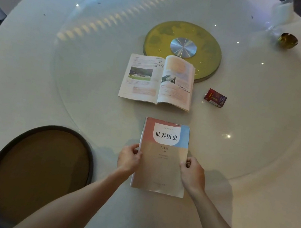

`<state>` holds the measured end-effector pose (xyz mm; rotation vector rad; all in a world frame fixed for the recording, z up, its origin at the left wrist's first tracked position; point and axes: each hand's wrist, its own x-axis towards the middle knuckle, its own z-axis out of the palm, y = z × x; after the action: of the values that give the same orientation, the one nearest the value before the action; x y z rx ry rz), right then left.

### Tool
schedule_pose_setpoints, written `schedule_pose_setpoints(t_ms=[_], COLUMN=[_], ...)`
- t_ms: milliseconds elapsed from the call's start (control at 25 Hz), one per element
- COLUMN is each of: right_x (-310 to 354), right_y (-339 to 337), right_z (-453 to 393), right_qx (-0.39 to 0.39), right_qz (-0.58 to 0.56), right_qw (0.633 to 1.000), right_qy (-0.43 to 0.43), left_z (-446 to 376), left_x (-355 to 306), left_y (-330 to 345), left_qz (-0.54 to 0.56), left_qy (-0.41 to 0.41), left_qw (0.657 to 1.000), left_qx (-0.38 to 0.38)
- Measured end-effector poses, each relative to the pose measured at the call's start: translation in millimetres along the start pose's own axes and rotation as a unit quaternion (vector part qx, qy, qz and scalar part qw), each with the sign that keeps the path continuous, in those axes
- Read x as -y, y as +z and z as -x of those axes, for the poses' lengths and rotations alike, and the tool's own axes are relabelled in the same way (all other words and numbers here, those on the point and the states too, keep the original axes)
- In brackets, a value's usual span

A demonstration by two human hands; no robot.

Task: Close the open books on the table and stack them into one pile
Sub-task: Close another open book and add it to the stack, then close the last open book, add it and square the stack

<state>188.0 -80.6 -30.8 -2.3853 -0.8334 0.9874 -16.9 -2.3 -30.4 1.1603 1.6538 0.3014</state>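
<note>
Glass lies smooth and round over the pale counter [34, 77], with a gold disc [183, 46] at its middle and a dark-rimmed brown tray [39, 175] near my left arm. My closed book [160, 164] is a flat paperback rectangle, its matte cover salmon, tan and pale blue with bold black characters on a white patch. My left grip [129, 159] is clamped on its left edge and my right grip [192, 173] on its right edge, both forearms reaching forward, thumbs on the cover. It lies straight ahead at the near side of the counter. Beyond it, apart from it, the open book [157, 80] rests with printed pages up, its right half lifting, its far corner over the disc. A small red box [215, 97] sits just right of it.
</note>
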Motion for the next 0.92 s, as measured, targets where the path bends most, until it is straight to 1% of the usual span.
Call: schedule_pose_setpoints(t_ms=[120, 240, 320, 440, 520, 560, 640, 720, 840, 920], right_x=[-4, -7, -5, 7, 23, 34, 59, 83, 107, 120], right_y=[-1, 1, 2, 1, -2, -4, -7, -10, -12, -9], right_z=[-5, -15, -18, -27, -50, -65, -96, -127, -165, -188], right_qx=[0.004, 0.000, -0.008, -0.044, -0.054, -0.052, -0.030, -0.030, -0.062, -0.052], right_qz=[0.064, 0.087, 0.101, 0.123, 0.079, 0.026, -0.098, -0.173, -0.153, -0.157], right_qw=[0.997, 0.995, 0.994, 0.991, 0.995, 0.998, 0.995, 0.984, 0.986, 0.984], right_qy=[-0.036, -0.057, -0.047, -0.022, -0.013, -0.008, 0.018, 0.036, 0.038, 0.060], left_z=[-5, -14, -21, -35, -58, -71, -100, -131, -169, -192], left_x=[1, 3, 4, 2, -8, -17, -38, -62, -82, -92], left_y=[1, 2, 1, -6, -16, -23, -36, -47, -60, -67], left_qz=[-0.047, -0.081, -0.111, -0.152, -0.150, -0.126, -0.032, 0.040, 0.040, 0.031], left_qy=[0.022, 0.040, 0.057, 0.073, 0.062, 0.045, -0.004, -0.026, -0.013, -0.019], left_qw=[0.999, 0.996, 0.992, 0.985, 0.987, 0.991, 0.998, 0.994, 0.990, 0.988], left_qx=[-0.002, 0.009, 0.016, 0.020, -0.004, -0.022, -0.058, -0.098, -0.133, -0.148])
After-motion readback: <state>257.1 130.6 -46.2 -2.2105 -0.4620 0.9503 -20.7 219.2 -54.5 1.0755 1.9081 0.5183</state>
